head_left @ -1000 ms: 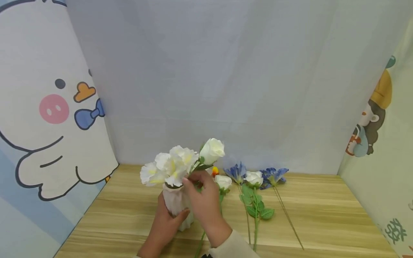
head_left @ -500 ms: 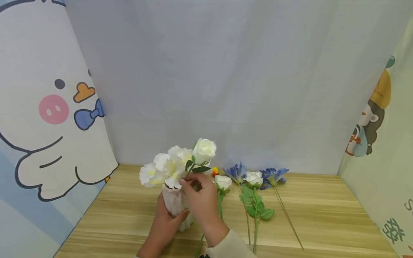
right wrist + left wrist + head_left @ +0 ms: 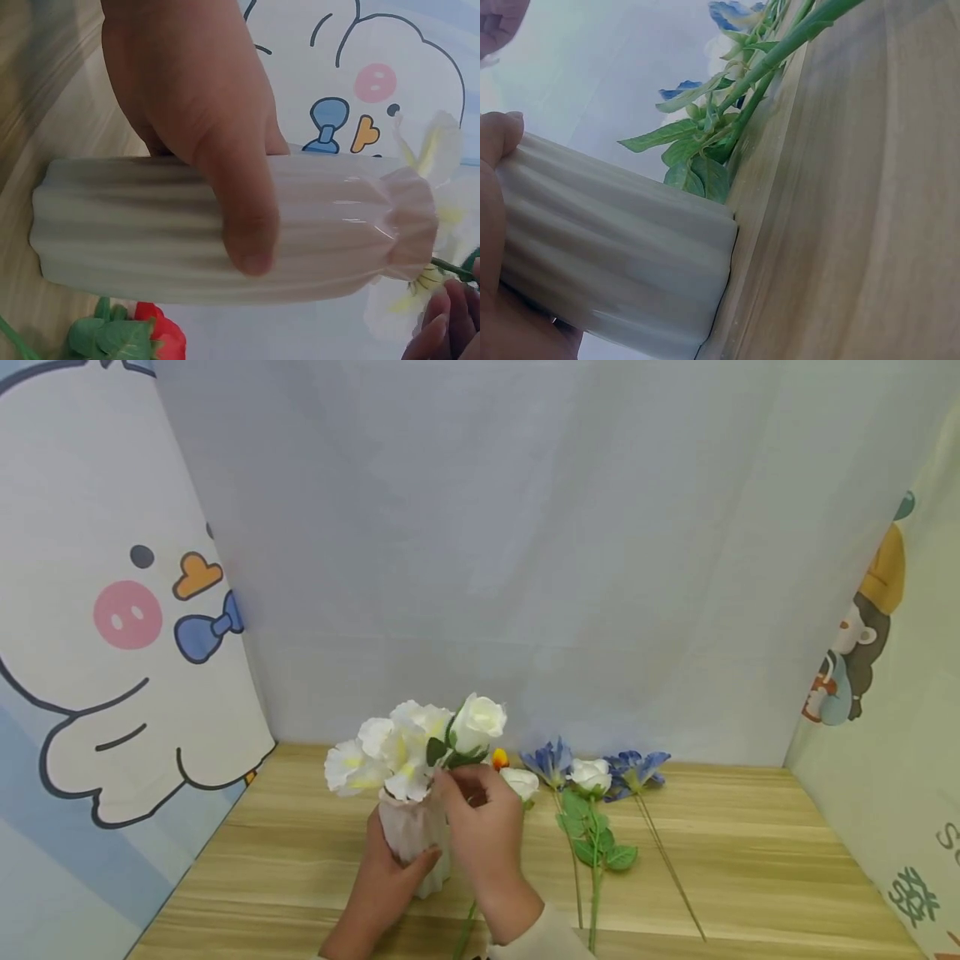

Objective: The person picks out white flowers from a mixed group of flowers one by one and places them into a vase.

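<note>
My left hand [image 3: 386, 877] grips a white fluted vase [image 3: 412, 835] standing upright on the table; in the right wrist view its thumb [image 3: 251, 225] lies across the vase's side. Several white flowers with yellow centres [image 3: 390, 747] lean out of the vase's mouth to the left. At the right of the rim, my right hand [image 3: 487, 831] pinches the stem of a white rose [image 3: 480, 722], whose head stands above the fingers. The right wrist view shows the green stem [image 3: 448, 267] right at the ruffled rim [image 3: 416, 225]. The stem's lower end is hidden.
To the right on the wooden table [image 3: 735, 860] lie two white roses [image 3: 590, 774] and two blue flowers [image 3: 551, 762], stems toward me. An orange-yellow bloom [image 3: 499, 758] shows behind my right hand. A red flower [image 3: 169, 334] lies beyond the vase. A grey curtain [image 3: 570, 568] hangs behind.
The white rose first tipped left and has since sunk slightly toward the vase, its leaves turning. My right hand went left, then back right. My left hand and the vase have stayed put.
</note>
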{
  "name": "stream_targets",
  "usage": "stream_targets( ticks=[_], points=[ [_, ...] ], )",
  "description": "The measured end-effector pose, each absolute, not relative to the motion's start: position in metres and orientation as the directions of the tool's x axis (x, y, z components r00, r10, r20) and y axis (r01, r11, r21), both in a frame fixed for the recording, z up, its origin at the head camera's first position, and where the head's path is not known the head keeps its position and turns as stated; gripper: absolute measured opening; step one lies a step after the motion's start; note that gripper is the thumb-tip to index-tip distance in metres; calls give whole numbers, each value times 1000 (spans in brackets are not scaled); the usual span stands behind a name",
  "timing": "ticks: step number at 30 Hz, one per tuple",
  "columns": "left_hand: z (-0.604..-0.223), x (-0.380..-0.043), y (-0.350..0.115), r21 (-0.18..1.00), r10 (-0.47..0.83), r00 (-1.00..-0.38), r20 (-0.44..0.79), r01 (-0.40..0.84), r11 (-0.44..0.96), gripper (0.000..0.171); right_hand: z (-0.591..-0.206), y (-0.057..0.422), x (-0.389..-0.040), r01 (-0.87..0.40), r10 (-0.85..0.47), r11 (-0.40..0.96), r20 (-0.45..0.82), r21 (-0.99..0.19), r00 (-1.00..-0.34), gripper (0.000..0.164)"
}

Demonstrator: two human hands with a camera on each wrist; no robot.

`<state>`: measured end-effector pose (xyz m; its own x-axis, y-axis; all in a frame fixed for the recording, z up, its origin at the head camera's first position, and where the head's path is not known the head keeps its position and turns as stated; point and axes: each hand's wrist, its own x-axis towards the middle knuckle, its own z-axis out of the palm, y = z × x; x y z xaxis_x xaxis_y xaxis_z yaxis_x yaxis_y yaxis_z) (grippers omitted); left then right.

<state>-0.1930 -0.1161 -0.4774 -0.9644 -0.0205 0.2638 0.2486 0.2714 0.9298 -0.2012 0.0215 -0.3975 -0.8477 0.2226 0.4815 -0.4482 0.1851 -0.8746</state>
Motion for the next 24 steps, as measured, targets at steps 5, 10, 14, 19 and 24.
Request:
stream_targets(
  ticks=[5, 10, 14, 19, 24],
  points=[
    [-479, -194, -118, 933, -8, -967, 256, 245, 263, 89, -389, 21, -202, -447, 214, 125, 465, -885, -859, 13],
    [-479, -195, -117, 931, -14, -961, 275, 263, 252, 88, -382, 20, -201, -398, 197, 69, 404, -915, -893, 12],
    [-479, -196, -117, 930, -11, -958, 287, 276, 242, 87, -383, 19, -202, -359, 181, 47, 362, -932, -915, 12],
    [-478, -196, -117, 932, -3, -961, 278, 269, 242, 86, -390, 16, -205, -339, 134, 64, 345, -939, -929, 8],
    [-476, -195, -116, 929, 5, -961, 275, 268, 255, 85, -398, 14, -207, -299, 84, 95, 307, -949, -948, 6]
  ],
)
